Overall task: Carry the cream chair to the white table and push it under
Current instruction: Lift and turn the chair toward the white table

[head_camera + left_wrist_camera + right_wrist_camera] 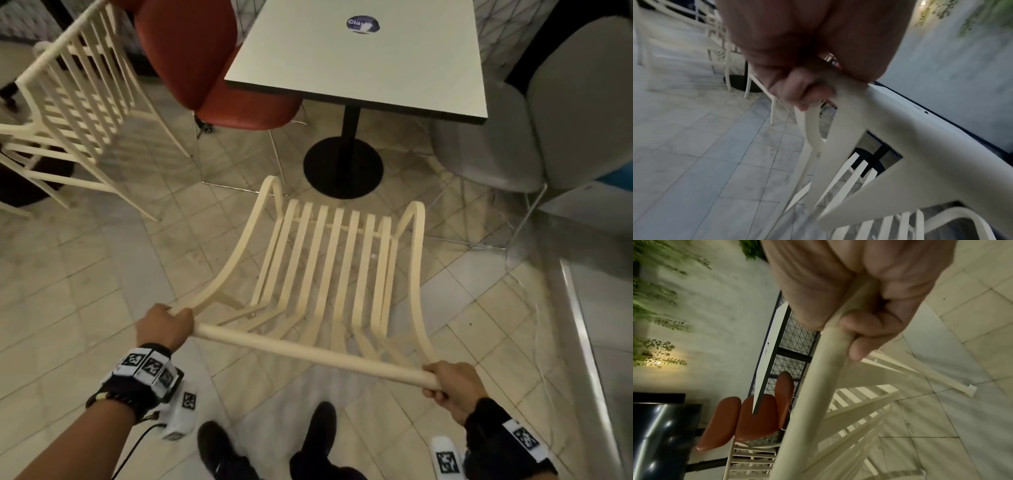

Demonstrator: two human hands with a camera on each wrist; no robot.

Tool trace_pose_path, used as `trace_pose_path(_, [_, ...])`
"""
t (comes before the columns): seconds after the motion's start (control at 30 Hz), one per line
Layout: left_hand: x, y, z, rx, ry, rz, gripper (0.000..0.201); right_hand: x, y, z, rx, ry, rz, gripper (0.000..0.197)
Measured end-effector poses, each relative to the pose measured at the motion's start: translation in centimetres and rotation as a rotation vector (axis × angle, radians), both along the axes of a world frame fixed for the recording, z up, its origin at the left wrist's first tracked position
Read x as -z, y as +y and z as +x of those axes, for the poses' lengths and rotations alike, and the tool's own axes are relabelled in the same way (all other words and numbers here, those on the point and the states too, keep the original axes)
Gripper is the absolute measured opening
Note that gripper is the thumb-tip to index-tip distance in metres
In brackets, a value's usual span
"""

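fingers (186, 313) of both hands curled around cream chair (329, 260) rail

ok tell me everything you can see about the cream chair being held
The cream chair is slatted, with curved armrests and a round top rail; it looks like painted metal or plastic. The left hand and right hand grip the rail's two ends. It faces the white table, short of it, seat not yet under. Whether its legs touch the floor is unclear.

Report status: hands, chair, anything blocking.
Left hand and right hand grip cream chair top rail. Chair short of white table. Table's black base straight ahead.
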State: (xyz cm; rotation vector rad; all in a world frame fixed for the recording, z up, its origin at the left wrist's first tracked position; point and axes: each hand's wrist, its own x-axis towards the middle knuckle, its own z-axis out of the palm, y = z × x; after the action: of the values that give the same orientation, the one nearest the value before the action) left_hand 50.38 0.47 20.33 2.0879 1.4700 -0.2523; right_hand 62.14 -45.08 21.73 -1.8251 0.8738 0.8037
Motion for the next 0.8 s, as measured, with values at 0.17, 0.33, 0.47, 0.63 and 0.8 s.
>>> trace_pose_path(0.17, [-0.4, 0.3, 3.2, -0.036, -0.029, 0.017, 0.039, 0.1, 0.5, 3.2, 0.008, -0.032, 0.012, 0.011])
trace_pose_path(0.33, [-1.0, 0.7, 8.1, -0.097, -0.149, -0.055, 0.052, -0.2, 2.1, 8.6, 0.066, -0.123, 0.038, 0.012])
trace_pose_path(0.47, [-1.3, 1.2, 10.1, -0.064, -0.182, -0.130, 0.083, -0.8, 3.0, 12.1, 0.139, -0.160, 0.107, 0.023])
trace_pose_path(0.63, [-2.7, 0.4, 11.2, 0.106, -0.193, -0.135, 0.105, -2.3, 3.4, 13.9, 0.120, -0.224, 0.265, 0.045])
trace_pose_path(0.8, [-3.3, 1.0, 11.2, 0.446, 0.002, 0.021, 0.106, -3.2, 3.4, 13.5, -0.699, -0.360, -0.267, 0.089])
